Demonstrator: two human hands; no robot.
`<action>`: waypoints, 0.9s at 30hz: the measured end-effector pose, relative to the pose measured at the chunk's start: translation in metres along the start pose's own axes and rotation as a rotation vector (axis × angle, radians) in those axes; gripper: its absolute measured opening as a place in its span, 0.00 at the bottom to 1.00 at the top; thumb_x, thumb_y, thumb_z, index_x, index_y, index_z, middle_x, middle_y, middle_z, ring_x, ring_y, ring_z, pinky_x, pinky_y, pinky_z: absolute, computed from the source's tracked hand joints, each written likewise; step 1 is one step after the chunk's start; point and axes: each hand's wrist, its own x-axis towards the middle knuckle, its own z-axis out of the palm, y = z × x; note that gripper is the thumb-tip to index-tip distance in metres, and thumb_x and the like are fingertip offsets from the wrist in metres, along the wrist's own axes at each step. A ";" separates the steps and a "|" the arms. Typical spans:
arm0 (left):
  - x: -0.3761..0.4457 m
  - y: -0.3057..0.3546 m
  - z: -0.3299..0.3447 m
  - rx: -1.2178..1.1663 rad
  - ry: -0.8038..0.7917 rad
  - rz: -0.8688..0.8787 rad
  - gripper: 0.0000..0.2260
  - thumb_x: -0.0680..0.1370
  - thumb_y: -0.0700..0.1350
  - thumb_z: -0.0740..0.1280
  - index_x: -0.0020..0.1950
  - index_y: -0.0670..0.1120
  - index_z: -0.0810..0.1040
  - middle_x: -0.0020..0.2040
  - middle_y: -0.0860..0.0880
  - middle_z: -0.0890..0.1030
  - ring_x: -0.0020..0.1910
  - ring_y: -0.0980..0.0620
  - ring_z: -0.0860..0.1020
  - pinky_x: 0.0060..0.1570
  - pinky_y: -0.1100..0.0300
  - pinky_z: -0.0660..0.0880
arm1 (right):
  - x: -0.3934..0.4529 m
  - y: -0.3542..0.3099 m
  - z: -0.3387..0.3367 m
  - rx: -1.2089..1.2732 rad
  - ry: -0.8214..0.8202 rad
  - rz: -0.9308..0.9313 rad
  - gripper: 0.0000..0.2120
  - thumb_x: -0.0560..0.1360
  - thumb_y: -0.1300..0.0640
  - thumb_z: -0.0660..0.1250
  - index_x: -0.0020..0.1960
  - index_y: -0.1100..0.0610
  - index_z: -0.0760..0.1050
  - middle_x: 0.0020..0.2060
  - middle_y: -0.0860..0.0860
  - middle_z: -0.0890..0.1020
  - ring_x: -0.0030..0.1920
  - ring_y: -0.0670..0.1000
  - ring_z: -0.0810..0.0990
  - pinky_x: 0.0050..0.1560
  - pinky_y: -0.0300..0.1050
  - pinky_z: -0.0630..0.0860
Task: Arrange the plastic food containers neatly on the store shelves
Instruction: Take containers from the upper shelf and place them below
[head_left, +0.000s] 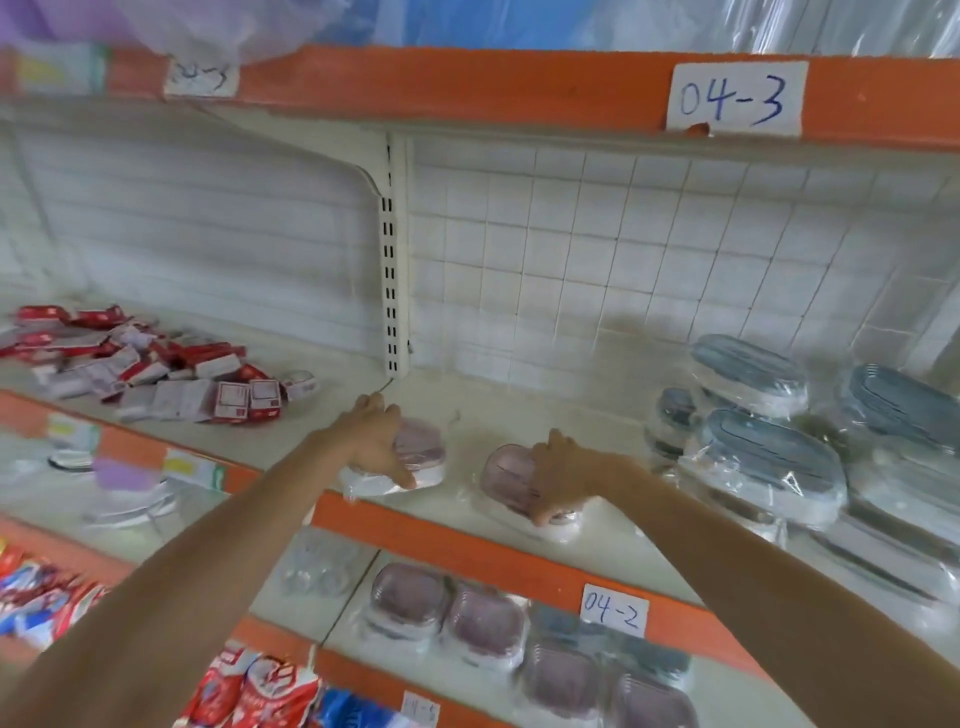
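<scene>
Left hand (376, 441) lies flat on pink-lidded container (423, 447); right hand (561, 475) grips second pink-lidded container (506, 470), apparently aligning both at shelf (519, 415) front edge.

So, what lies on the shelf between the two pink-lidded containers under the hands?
Nothing stands there. In the head view, only bare shelf shows between the left container and the right container; they sit apart.

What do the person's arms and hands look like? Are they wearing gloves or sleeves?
No gloves and no sleeves show. Both forearms are bare right up to the picture's edge. The left hand and right hand are bare too, with no visible rings, watch or bracelets.
</scene>
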 end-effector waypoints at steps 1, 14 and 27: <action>-0.009 -0.002 0.003 0.003 0.013 -0.002 0.42 0.63 0.64 0.74 0.67 0.43 0.65 0.67 0.42 0.62 0.67 0.43 0.60 0.63 0.49 0.67 | -0.003 -0.002 0.002 0.033 0.033 0.003 0.32 0.65 0.45 0.71 0.61 0.61 0.65 0.60 0.57 0.65 0.56 0.54 0.66 0.48 0.44 0.69; -0.137 0.058 0.077 -0.016 0.597 0.256 0.42 0.58 0.65 0.76 0.58 0.35 0.73 0.52 0.39 0.73 0.50 0.39 0.73 0.51 0.48 0.74 | -0.121 -0.038 0.071 0.274 0.989 -0.234 0.38 0.59 0.55 0.76 0.63 0.69 0.68 0.60 0.63 0.74 0.60 0.63 0.74 0.59 0.53 0.71; -0.170 0.146 0.213 0.146 0.162 0.415 0.44 0.64 0.68 0.69 0.71 0.41 0.64 0.62 0.43 0.67 0.63 0.44 0.66 0.62 0.52 0.66 | -0.213 0.013 0.259 0.271 0.413 -0.005 0.43 0.64 0.50 0.72 0.74 0.58 0.57 0.67 0.55 0.66 0.68 0.57 0.64 0.70 0.52 0.62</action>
